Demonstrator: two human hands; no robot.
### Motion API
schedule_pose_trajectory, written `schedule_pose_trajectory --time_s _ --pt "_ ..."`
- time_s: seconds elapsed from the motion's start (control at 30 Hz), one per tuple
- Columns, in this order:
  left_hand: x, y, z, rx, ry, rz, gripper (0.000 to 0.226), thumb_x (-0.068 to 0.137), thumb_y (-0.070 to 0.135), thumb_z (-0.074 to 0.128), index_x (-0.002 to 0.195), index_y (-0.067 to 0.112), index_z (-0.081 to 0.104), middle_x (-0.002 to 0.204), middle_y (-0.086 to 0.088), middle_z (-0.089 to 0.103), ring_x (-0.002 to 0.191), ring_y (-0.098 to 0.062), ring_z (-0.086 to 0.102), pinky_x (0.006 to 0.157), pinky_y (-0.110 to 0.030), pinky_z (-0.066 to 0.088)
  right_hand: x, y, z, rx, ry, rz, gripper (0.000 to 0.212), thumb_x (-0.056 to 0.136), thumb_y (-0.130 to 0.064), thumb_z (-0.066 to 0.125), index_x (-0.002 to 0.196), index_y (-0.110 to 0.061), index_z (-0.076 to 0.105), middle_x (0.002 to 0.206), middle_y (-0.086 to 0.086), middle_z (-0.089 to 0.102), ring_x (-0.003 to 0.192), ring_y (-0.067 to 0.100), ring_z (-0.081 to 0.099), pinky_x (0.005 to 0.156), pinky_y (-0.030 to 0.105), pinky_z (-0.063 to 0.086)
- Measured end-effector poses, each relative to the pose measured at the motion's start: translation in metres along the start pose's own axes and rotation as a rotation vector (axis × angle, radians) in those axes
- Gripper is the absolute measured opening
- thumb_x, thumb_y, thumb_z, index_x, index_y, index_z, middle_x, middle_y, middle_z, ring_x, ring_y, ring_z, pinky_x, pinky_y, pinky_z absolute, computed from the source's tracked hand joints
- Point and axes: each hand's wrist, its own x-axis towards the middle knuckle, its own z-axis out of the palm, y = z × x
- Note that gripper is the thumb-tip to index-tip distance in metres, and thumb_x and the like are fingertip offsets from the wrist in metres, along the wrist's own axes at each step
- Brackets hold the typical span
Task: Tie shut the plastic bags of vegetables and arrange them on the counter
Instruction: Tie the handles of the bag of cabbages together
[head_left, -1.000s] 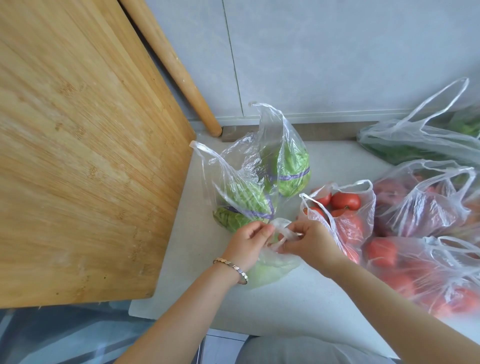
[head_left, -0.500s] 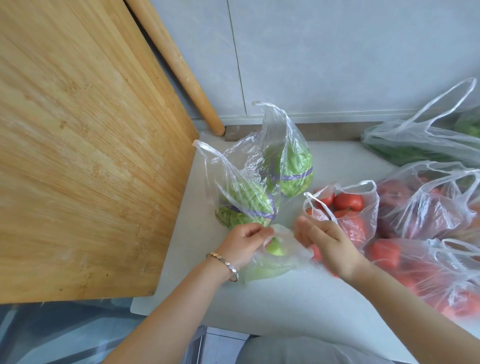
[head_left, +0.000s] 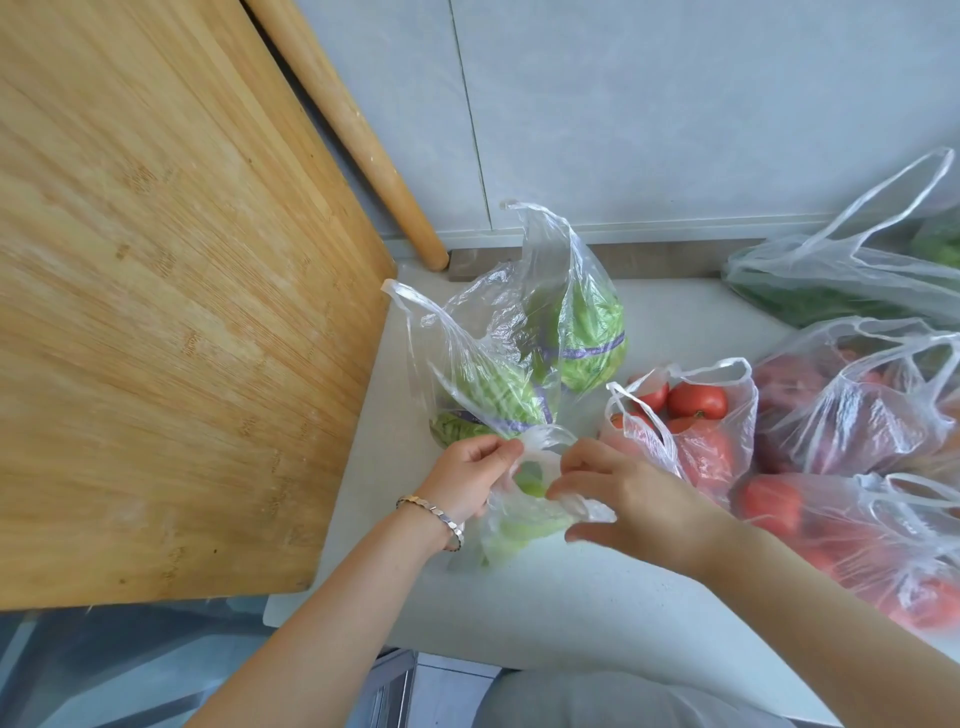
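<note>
A small bag (head_left: 514, 525) of clear plastic lies on the pale table (head_left: 571, 613), close to the table's left edge and not far from its front edge. Something light green is inside it. I cannot tell what it is.

The left hand (head_left: 470, 480) is at the bag's top. Its fingers (head_left: 493, 452) are curled and pinch a twisted bit of the bag's plastic. A silver bracelet (head_left: 436, 512) sits on that wrist. The right hand (head_left: 623, 499) is just beside it, on the bag's right side. Its fingers (head_left: 566, 486) are bent and pinch another bit of the same plastic, pulled out to the right.

Right behind the small bag stands a lettuce bag (head_left: 587, 338). Its two handles stick up loose and it is not tied. The green heads inside have purple bands around them.

To the right of the hands sits a tomato bag (head_left: 711, 441), open at the top, with red tomatoes (head_left: 696, 400) showing. More bags lie toward the table's right edge. One holds dark red things (head_left: 852, 415), one holds more tomatoes (head_left: 831, 540), and one near the back right holds dark green leaves (head_left: 810, 296).

A big wooden cutting board (head_left: 156, 312) stands along the table's left edge. A wooden rolling pin (head_left: 353, 124) leans in the back left corner, against the grey wall (head_left: 675, 104).
</note>
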Motion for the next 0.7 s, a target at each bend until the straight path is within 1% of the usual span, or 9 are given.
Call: schedule_pose_trajectory --time_s 0.03,0.1,0.2,0.27,0.33,0.43,0.6,0.67,0.7 --pt "0.0 0.0 -0.001 -0.001 -0.006 -0.002 0.031 0.09 0.028 0.054 0.062 0.014 0.052 0.039 0.011 0.041 0.035 -0.007 0.025 0.034 -0.014 0.022 0.0 0.001 -0.001 0.0 0.025 -0.006 0.025 0.081 -0.046 0.056 0.09 -0.024 0.063 0.094 -0.006 0.053 0.076 0.01 0.051 0.064 0.031 0.053" --pt "-0.001 0.001 -0.001 0.005 -0.017 -0.009 0.031 0.09 0.029 0.053 0.062 0.016 0.052 0.036 0.012 0.043 0.035 -0.007 0.025 0.034 -0.013 0.022 0.002 0.0 -0.004 0.004 0.084 -0.02 0.042 0.091 -0.049 0.04 0.08 -0.017 0.064 0.088 -0.001 0.057 0.068 0.015 0.056 0.063 0.026 0.05" --pt "-0.002 0.002 -0.001 0.006 -0.019 -0.009 0.031 0.09 0.028 0.053 0.061 0.017 0.053 0.034 0.012 0.044 0.034 -0.007 0.024 0.033 -0.014 0.021 0.007 -0.007 -0.011 0.057 0.098 0.044 0.056 0.092 -0.052 0.031 0.077 -0.008 0.062 0.081 0.003 0.058 0.07 0.013 0.049 0.067 0.02 0.041" --pt "-0.003 0.004 -0.002 0.016 -0.023 -0.003 0.032 0.091 0.028 0.052 0.061 0.016 0.052 0.033 0.012 0.044 0.033 -0.006 0.024 0.034 -0.013 0.021 0.007 -0.013 -0.016 0.149 0.069 0.18 0.054 0.088 -0.057 0.037 0.079 -0.009 0.061 0.074 -0.001 0.057 0.075 0.013 0.049 0.066 0.021 0.039" --pt "-0.003 0.004 -0.002 0.038 -0.031 0.012 0.032 0.091 0.028 0.052 0.062 0.016 0.052 0.034 0.012 0.044 0.033 -0.006 0.025 0.034 -0.013 0.022 0.006 -0.018 -0.019 0.247 0.034 0.347 0.032 0.082 -0.051 0.053 0.08 -0.02 0.058 0.07 -0.011 0.055 0.071 0.008 0.052 0.062 0.016 0.039" --pt "-0.003 0.004 -0.001 0.057 -0.039 0.032 0.028 0.091 0.027 0.051 0.068 0.011 0.056 0.037 0.011 0.043 0.032 -0.004 0.025 0.034 -0.013 0.022 0.007 -0.023 -0.017 0.16 -0.068 0.46 0.02 0.076 -0.044 0.067 0.078 -0.026 0.058 0.069 -0.014 0.052 0.066 0.001 0.05 0.064 0.014 0.043" --pt "-0.004 0.003 0.001 0.1 -0.051 0.071 0.029 0.092 0.024 0.051 0.065 0.013 0.053 0.033 0.012 0.043 0.027 0.001 0.032 0.033 -0.008 0.023 0.007 -0.024 -0.007 0.141 -0.116 0.558 0.02 0.085 -0.027 0.059 0.082 -0.009 0.068 0.075 -0.003 0.05 0.088 0.012 0.048 0.081 0.022 0.045" --pt "-0.004 0.003 0.001 0.126 -0.023 0.09 0.027 0.092 0.023 0.051 0.067 0.013 0.054 0.032 0.013 0.045 0.028 0.002 0.035 0.034 -0.009 0.025 0.007 -0.024 -0.012 0.182 -0.134 0.553 0.027 0.089 -0.028 0.054 0.082 -0.004 0.066 0.079 0.007 0.055 0.081 0.013 0.048 0.076 0.021 0.043" --pt "-0.003 0.002 0.002 0.139 -0.002 0.102 0.026 0.091 0.024 0.051 0.068 0.013 0.056 0.033 0.013 0.046 0.03 0.003 0.037 0.035 -0.01 0.026 0.007 -0.026 -0.017 0.247 -0.118 0.558 0.028 0.091 -0.028 0.051 0.079 -0.006 0.064 0.077 0.006 0.055 0.075 0.011 0.047 0.071 0.019 0.041"
